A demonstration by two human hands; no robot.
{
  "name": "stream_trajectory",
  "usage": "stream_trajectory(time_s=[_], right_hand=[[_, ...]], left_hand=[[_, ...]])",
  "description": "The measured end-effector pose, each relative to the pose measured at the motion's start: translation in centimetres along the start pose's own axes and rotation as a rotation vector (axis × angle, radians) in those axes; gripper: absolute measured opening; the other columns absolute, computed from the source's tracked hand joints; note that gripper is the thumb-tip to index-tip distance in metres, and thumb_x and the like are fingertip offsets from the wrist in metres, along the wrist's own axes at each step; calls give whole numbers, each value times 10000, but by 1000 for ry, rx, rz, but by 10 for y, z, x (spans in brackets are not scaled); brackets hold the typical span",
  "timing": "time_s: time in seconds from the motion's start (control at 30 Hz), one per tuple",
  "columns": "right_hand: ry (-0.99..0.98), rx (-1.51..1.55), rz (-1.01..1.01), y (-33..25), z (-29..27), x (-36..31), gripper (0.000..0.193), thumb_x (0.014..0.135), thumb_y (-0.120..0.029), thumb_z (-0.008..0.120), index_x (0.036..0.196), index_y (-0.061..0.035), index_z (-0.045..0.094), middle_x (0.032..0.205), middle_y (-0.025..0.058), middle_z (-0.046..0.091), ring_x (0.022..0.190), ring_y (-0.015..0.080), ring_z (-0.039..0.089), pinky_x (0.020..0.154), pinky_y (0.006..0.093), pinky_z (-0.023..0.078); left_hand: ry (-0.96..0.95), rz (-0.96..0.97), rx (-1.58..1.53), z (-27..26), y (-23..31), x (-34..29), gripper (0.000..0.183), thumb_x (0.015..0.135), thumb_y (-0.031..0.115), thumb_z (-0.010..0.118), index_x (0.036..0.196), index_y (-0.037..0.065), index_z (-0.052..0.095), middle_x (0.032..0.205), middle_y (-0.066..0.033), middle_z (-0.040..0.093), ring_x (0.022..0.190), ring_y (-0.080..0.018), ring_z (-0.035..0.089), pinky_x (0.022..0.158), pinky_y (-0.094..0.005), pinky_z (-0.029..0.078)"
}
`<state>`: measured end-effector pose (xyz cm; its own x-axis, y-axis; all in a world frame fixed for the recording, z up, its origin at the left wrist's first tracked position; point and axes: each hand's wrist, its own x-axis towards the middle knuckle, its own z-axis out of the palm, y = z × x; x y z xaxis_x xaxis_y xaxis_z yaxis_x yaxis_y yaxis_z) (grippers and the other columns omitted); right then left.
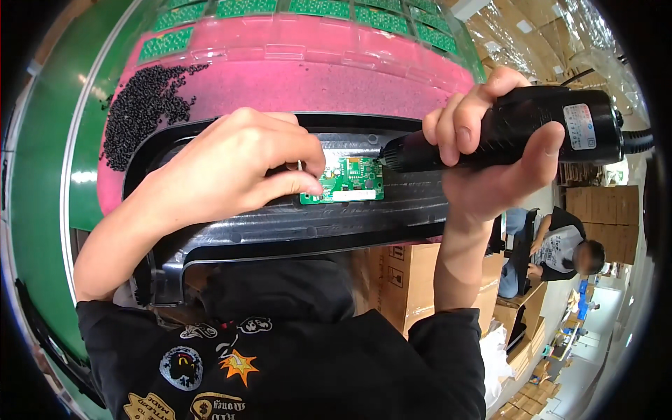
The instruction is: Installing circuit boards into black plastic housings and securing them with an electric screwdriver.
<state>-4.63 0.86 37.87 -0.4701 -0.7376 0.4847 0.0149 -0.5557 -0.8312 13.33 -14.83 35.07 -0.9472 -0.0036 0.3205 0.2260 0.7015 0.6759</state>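
Note:
A green circuit board (360, 183) with a white connector strip along its near edge lies inside a long black plastic housing (280, 229). My left hand (245, 157) is closed at the board's left end, thumb and fingertips against it. A small pale bit shows between those fingers, too little to name. In my right hand (483, 147) is a black electric screwdriver (532, 129), held level with its nose pointing left. That nose reaches the board's upper right corner; the bit's tip is too small to make out clearly.
Behind the housing is a pink mat (280, 80) with a heap of small black screws (143, 112) at left. Clear trays of more green boards (378, 19) stand along the far side. At right are cardboard boxes (413, 283) and another seated person (560, 241).

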Motion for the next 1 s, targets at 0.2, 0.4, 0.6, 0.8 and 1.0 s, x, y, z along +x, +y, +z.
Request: stream_trajectory(time_s=[0.2,0.4,0.6,0.8,1.0], right_hand=[[47,-111,27,2,7,2,627,876,-662,453,1010,-52,500,554,-1,434,433,107,383,509,288,372],[-17,-112,59,11,5,6,608,880,-653,463,992,-57,496,553,-27,415,433,82,362,497,264,344],[18,-199,38,14,9,6,600,877,-646,482,994,-58,498,553,-33,406,432,76,359,480,257,330],[65,-22,29,5,15,2,611,852,-649,526,1008,-59,503,565,-25,443,431,93,394,472,268,337],[59,288,-77,-29,44,-6,509,843,-549,593,1011,-81,482,625,-45,453,458,62,403,497,248,340]], left_hand=[[-90,30,76,1,0,-2,179,719,113,738,844,18,651,834,-69,680,805,-246,627,684,-357,522],[-266,-156,190,-5,8,-2,156,750,83,700,897,43,667,858,-64,692,814,-251,653,688,-371,524],[-346,-277,217,-9,12,-1,200,760,66,687,959,48,677,846,-79,699,782,-269,672,661,-383,527],[-258,-246,205,-3,8,-7,126,809,127,667,910,54,681,824,-92,691,762,-273,666,654,-376,526],[-21,48,170,1,4,-3,102,786,108,704,851,41,663,723,-70,646,648,-247,620,586,-350,499]])
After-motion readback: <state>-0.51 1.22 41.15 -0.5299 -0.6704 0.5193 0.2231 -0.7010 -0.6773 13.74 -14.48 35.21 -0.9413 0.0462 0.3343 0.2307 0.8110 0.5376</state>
